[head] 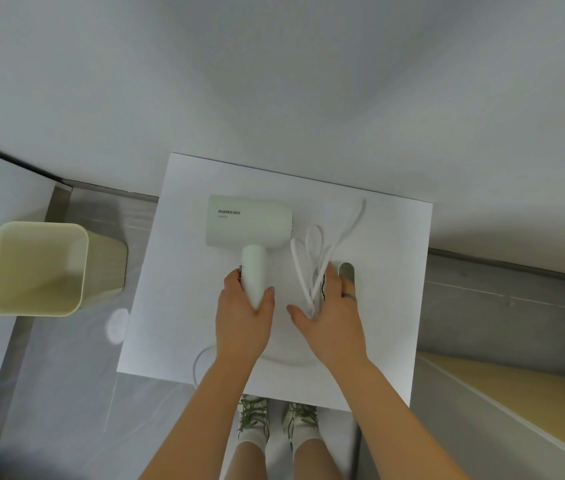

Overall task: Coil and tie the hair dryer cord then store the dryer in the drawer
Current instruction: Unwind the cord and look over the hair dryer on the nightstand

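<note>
hair dryer (248,220) handle in curled left hand (243,317), looped cord (312,258) under flat, straight-fingered right hand (333,317)

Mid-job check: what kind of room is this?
Probably a home room, perhaps a bedroom or bathroom: small white cabinet top against a plain wall, waste bin on grey floor tiles, hair dryer on top.

The dryer (248,221) is pale mint-white with dark grey lettering (229,212), its cord (312,258) white on the white top (395,271), while the bin (37,268) at 9 o'clock is pale yellow, the floor (66,375) grey tile, the shoes (253,419) at 6 o'clock white with green laces (251,407), and the panel (516,386) at 4 o'clock yellow wood.
</note>
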